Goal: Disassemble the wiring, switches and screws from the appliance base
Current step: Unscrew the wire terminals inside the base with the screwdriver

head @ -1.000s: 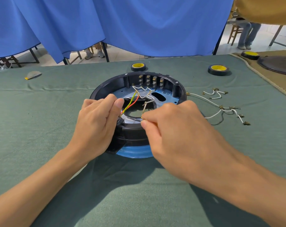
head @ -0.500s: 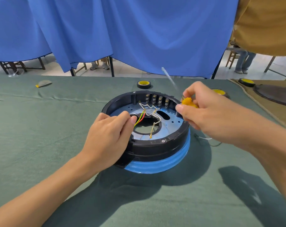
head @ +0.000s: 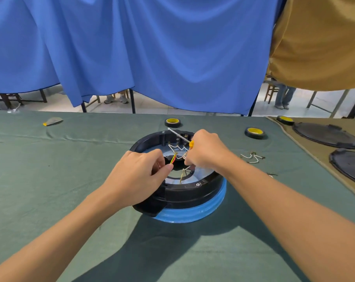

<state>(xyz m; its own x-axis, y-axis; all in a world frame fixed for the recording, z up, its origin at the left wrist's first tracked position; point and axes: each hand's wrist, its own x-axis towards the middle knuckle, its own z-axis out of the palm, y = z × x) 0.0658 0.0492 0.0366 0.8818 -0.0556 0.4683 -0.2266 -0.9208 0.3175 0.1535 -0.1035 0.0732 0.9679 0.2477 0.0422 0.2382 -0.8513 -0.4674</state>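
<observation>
Left grip [head: 138, 178] rested on near-left rim of appliance base [head: 193, 197], at centre of desk [head: 50, 180], pinching red-yellow wires [head: 173, 160] inside it. Right grip [head: 208, 152] hovered over base's far side, grasping orange-handled screwdriver [head: 191, 143], shaft pointing far-left. Loose white wires [head: 252, 156] lay right of base, tape roll [head: 254, 132] beyond them.

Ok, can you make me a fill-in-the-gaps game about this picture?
The right hand grips the screwdriver above the appliance base, which is black on top and ___ underneath.
The left hand pinches wires coloured red and ___.
The table cloth is ___.
Missing words: blue, yellow, green.
</observation>
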